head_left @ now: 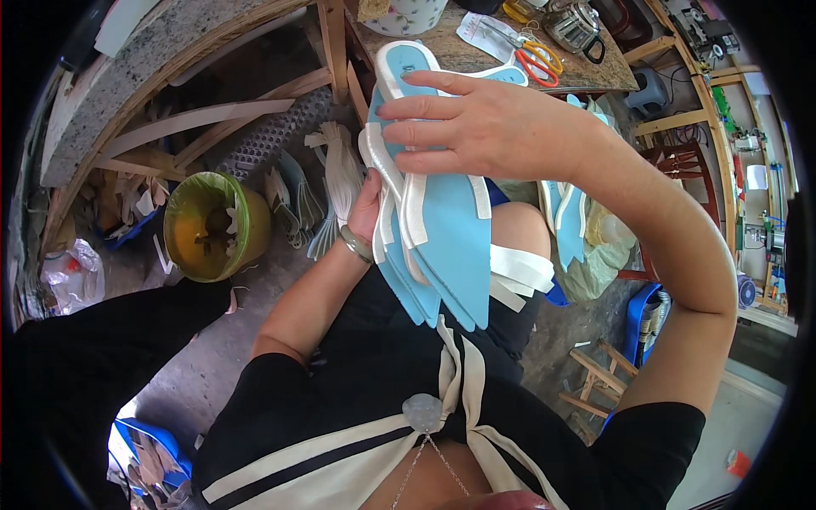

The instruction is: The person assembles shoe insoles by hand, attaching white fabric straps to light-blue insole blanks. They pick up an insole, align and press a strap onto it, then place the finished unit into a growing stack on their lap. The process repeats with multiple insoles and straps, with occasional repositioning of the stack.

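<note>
A stack of light-blue insoles [456, 223] with white edging is held up above my lap. Its rounded ends point away from me, and the cut pointed ends hang toward my body. My left hand [365, 208], with a bangle at the wrist, is closed on the stack's left side; part of its fingers is hidden behind the insoles. Across the top lies my right hand [484, 123], its fingers stretched out and slightly apart, touching the insoles. The right thumb is hidden. Loose white strips [523, 272] rest by my leg, below the stack.
Orange-handled scissors [540, 64] and a glass pot [576, 30] stand on the table [616, 78] ahead. More blue insoles [568, 221] lie at my right. A yellow-green bucket [217, 225] sits at left, near bundled pale strips [340, 166]. A wooden stool [599, 374] is at lower right.
</note>
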`<action>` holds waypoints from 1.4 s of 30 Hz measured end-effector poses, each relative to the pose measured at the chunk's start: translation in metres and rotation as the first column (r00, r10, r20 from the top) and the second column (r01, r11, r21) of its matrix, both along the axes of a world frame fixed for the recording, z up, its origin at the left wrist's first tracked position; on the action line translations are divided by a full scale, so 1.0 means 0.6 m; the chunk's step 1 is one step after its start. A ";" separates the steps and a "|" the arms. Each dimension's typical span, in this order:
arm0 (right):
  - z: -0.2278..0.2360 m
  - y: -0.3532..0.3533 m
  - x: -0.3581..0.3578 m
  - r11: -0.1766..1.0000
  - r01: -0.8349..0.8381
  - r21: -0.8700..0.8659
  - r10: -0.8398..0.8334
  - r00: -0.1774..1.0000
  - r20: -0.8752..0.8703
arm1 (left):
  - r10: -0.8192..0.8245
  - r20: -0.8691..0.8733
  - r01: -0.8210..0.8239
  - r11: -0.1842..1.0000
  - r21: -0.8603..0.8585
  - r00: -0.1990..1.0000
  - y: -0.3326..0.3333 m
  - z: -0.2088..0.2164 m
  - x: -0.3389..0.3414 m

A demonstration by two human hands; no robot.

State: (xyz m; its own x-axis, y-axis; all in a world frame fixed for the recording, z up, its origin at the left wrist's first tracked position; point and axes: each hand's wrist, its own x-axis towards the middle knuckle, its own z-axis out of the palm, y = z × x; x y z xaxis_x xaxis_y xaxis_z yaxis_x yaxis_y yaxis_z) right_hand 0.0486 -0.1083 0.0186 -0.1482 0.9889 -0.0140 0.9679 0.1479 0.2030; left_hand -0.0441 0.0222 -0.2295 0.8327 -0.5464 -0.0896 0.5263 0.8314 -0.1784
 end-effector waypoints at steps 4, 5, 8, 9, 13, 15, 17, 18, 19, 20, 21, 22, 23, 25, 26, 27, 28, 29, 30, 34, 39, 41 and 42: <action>-0.002 -0.002 -0.007 0.997 0.068 0.039 -0.067 0.998 -0.018 | -0.003 0.146 -0.009 0.996 0.083 0.989 0.002 0.004 -0.011; -0.001 -0.002 -0.010 0.994 0.094 0.049 -0.093 0.995 -0.032 | 0.011 0.177 -0.026 0.996 0.084 0.984 0.004 0.007 -0.012; -0.006 -0.004 -0.008 0.993 0.091 0.079 -0.087 0.995 -0.053 | 0.044 0.241 -0.065 0.995 0.082 0.969 0.017 0.023 -0.012; -0.003 -0.006 -0.009 0.989 0.102 0.103 -0.096 0.993 -0.063 | 0.074 0.199 -0.094 0.991 0.092 0.977 0.015 0.028 -0.009; 0.007 -0.027 0.009 0.940 0.213 0.265 -0.174 0.971 -0.162 | 0.111 0.098 -0.126 0.979 0.162 0.989 0.028 0.032 -0.002; -0.006 -0.064 0.068 0.844 0.324 0.428 -0.225 0.937 -0.266 | 0.149 0.220 -0.186 0.970 0.157 0.964 0.032 -0.016 -0.001; -0.047 -0.134 0.119 0.616 0.663 0.426 -0.597 0.745 -0.297 | 0.132 0.259 -0.178 0.970 0.164 0.957 0.035 -0.017 -0.001; -0.086 -0.177 0.152 0.527 0.800 0.286 -0.771 0.592 -0.235 | 0.119 0.244 -0.154 0.979 0.130 0.963 0.034 -0.016 -0.003; -0.135 -0.209 0.180 0.572 0.788 0.227 -0.788 0.605 -0.115 | 0.098 0.208 -0.123 0.987 0.107 0.973 0.036 -0.024 0.000; -0.178 -0.228 0.195 0.607 0.779 0.160 -0.789 0.614 0.005 | 0.078 0.169 -0.093 0.992 0.082 0.982 0.039 -0.033 0.003; -0.204 -0.231 0.198 0.603 0.792 0.096 -0.797 0.604 0.027 | 0.060 0.130 -0.068 0.996 0.056 0.990 0.043 -0.042 0.005; -0.223 -0.230 0.200 0.595 0.803 0.031 -0.803 0.594 0.048 | 0.060 0.116 -0.072 0.992 0.105 0.991 0.043 -0.034 0.002; -0.240 -0.232 0.203 0.583 0.812 -0.034 -0.809 0.584 0.071 | 0.068 0.115 -0.083 0.987 0.134 0.991 0.042 -0.027 0.002; -0.251 -0.236 0.224 0.601 0.799 -0.025 -0.794 0.600 0.093 | 0.080 0.111 -0.100 0.976 0.193 0.991 0.038 -0.011 -0.001; -0.252 -0.243 0.236 0.621 0.782 -0.042 -0.778 0.622 0.085 | 0.077 0.104 -0.096 0.976 0.193 0.992 0.037 -0.012 0.000; -0.250 -0.246 0.246 0.642 0.764 -0.058 -0.761 0.645 0.076 | 0.075 0.097 -0.093 0.977 0.194 0.992 0.036 -0.012 0.001; -0.249 -0.247 0.256 0.662 0.746 -0.076 -0.747 0.665 0.027 | 0.073 0.093 -0.090 0.976 0.196 0.993 0.036 -0.012 0.001; -0.248 -0.251 0.262 0.652 0.750 -0.114 -0.753 0.658 0.025 | 0.071 0.088 -0.087 0.976 0.198 0.994 0.035 -0.014 0.001; -0.242 -0.250 0.267 0.645 0.749 -0.152 -0.755 0.655 0.023 | 0.075 0.098 -0.094 0.975 0.202 0.992 0.035 -0.017 0.000; -0.237 -0.250 0.284 0.664 0.734 -0.142 -0.746 0.663 -0.061 | 0.091 0.147 -0.121 0.970 0.209 0.985 0.032 -0.029 0.001; -0.215 -0.226 0.301 0.634 0.773 -0.033 -0.763 0.617 -0.192 | 0.070 0.121 -0.089 0.983 0.160 0.990 0.034 -0.023 0.000; -0.208 -0.228 0.306 0.638 0.770 0.011 -0.756 0.629 -0.180 | 0.065 0.082 -0.076 0.988 0.138 0.995 0.037 -0.034 0.004; -0.202 -0.233 0.308 0.619 0.785 0.035 -0.753 0.605 -0.257 | 0.060 0.056 -0.067 0.990 0.127 0.997 0.037 -0.039 0.002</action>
